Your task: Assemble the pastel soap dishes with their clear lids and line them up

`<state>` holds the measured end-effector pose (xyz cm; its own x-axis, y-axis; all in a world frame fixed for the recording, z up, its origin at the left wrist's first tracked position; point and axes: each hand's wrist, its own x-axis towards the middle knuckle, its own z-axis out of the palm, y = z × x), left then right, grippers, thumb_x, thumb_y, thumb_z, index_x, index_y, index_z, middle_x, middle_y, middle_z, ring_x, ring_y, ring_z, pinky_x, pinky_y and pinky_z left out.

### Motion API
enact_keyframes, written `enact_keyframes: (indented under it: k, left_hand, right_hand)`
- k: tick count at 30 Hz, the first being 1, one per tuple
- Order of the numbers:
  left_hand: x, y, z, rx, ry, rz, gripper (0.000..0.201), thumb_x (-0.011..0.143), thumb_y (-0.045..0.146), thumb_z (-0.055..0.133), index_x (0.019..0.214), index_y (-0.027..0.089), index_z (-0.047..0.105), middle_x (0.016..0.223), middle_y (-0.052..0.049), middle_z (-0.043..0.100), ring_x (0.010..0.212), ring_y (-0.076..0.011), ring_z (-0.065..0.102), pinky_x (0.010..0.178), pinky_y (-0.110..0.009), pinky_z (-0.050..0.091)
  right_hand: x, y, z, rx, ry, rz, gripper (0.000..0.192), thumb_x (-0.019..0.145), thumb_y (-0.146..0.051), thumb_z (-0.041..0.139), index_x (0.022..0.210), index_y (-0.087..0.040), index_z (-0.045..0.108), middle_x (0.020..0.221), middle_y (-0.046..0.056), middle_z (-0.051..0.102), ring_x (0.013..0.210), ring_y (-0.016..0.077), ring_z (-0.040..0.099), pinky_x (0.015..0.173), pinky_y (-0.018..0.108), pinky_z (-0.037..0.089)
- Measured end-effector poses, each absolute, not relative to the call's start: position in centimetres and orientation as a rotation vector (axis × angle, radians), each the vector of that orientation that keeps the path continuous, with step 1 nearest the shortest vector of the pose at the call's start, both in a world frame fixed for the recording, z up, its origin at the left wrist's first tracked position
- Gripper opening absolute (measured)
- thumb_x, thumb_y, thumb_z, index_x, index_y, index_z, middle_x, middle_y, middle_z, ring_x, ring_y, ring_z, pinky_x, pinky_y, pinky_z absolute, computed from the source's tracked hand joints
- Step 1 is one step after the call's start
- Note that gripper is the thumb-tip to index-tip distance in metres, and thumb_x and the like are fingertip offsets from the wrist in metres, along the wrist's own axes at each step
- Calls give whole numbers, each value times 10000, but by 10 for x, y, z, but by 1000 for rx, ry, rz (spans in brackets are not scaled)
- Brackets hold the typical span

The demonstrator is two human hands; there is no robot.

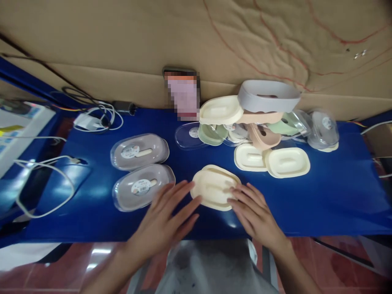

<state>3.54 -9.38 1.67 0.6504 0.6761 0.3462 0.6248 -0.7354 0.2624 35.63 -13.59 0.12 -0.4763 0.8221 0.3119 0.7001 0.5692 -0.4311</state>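
Observation:
In front of me on the blue table lies a cream oval plastic tray (214,185) with a raised bar in its middle. My left hand (171,214) is at its left edge, fingers spread and stretched out. On its right edge rest the fingertips of my right hand (252,206), with the fingers extended. Neither hand grips the tray. Left of my left hand sit two grey oval boxes with clear lids and round labels, the nearer box (142,188) and the farther box (139,152). Two more cream trays overlap to the right, one of them the outer tray (288,162).
A pile behind holds a grey oval bin (268,96), a cream tray (221,109), a green piece (212,134), a peach piece (265,136) and a clear lidded box (323,128). A phone (183,92) leans at the back. White cables (73,188) lie at left.

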Motion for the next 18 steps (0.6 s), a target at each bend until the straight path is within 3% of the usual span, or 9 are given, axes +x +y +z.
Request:
enact_keyframes:
  k: [5, 9, 12, 15, 18]
  left_hand:
    - [87, -63, 7, 2908, 751, 419, 317, 1039, 257, 671, 1351, 209, 653, 1411, -131, 699, 1355, -305, 641, 1128, -484, 469]
    - [99, -51, 4, 2880, 702, 531, 281, 1035, 355, 718, 1270, 204, 681, 1357, -121, 725, 1293, -279, 673, 1086, -434, 475]
    - [96, -51, 4, 2776, 684, 701, 234, 1038, 393, 721, 1199, 225, 696, 1345, -105, 745, 1283, -259, 684, 1121, -435, 459]
    - [89, -49, 6, 2729, 755, 811, 181, 1050, 303, 696, 1214, 228, 681, 1356, -113, 751, 1262, -257, 697, 1148, -463, 459]
    - [84, -43, 9, 2661, 956, 898, 181, 1049, 222, 667, 1228, 226, 647, 1380, -141, 728, 1245, -270, 695, 1143, -508, 483]
  right_hand:
    - [401, -78, 28, -1490, -2214, -21, 377, 1046, -205, 645, 1422, -235, 656, 1457, 98, 708, 1425, 297, 601, 1198, 497, 461]
    - [423, -28, 28, -1619, -2231, -237, 445, 1074, -349, 626, 1497, -213, 604, 1459, 123, 703, 1390, 336, 615, 1165, 523, 450]
    - [419, -18, 16, -1580, -2192, -235, 491, 1075, -370, 619, 1538, -214, 562, 1490, 140, 674, 1396, 326, 603, 1163, 511, 451]
    - [411, -27, 10, -1487, -2190, -202, 515, 1063, -331, 636, 1563, -265, 534, 1535, 123, 636, 1410, 318, 590, 1177, 508, 443]
    - [401, -40, 12, -1383, -2184, -185, 401, 1047, -267, 651, 1447, -294, 634, 1396, 84, 720, 1304, 294, 654, 1132, 481, 469]
